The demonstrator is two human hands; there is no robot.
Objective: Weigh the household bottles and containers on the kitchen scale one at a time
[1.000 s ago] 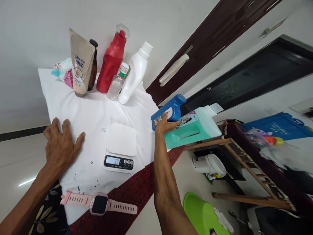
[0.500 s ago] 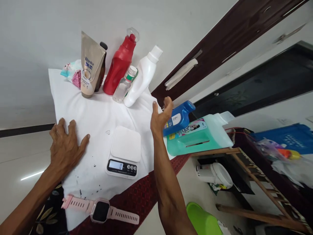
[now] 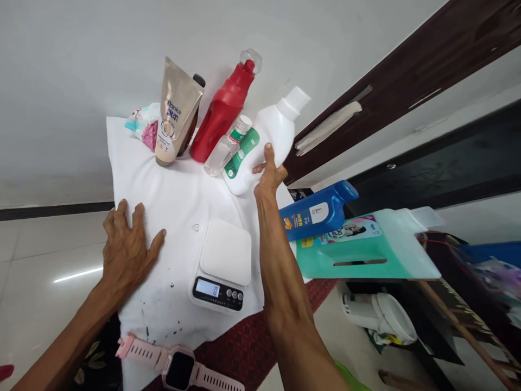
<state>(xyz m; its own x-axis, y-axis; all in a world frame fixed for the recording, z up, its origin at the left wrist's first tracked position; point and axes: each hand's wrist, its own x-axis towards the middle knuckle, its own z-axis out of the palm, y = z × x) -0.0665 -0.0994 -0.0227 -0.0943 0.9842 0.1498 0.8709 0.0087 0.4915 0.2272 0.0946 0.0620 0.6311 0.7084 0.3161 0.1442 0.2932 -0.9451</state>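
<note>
"Right grip (image 3: 270, 171)?"
"Mine: closed on the white bottle (image 3: 275, 130), one o'clock from the scale (image 3: 226, 252)."
"Left grip (image 3: 128, 247)?"
"Also mine: open, spread on the white cloth (image 3: 183, 198), nine o'clock from the scale."

Scale (image 3: 227, 252): smooth matt plastic on creased cloth (image 3: 179, 260).
Beyond scale, white bottle (image 3: 277, 130) and red bottle (image 3: 223, 111) look smooth, plastic.

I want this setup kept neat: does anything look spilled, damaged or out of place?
Yes: dark specks and streaks mark the white cloth near the pink watch. They look odd against the pale fabric, though I can't tell what they are.
</note>
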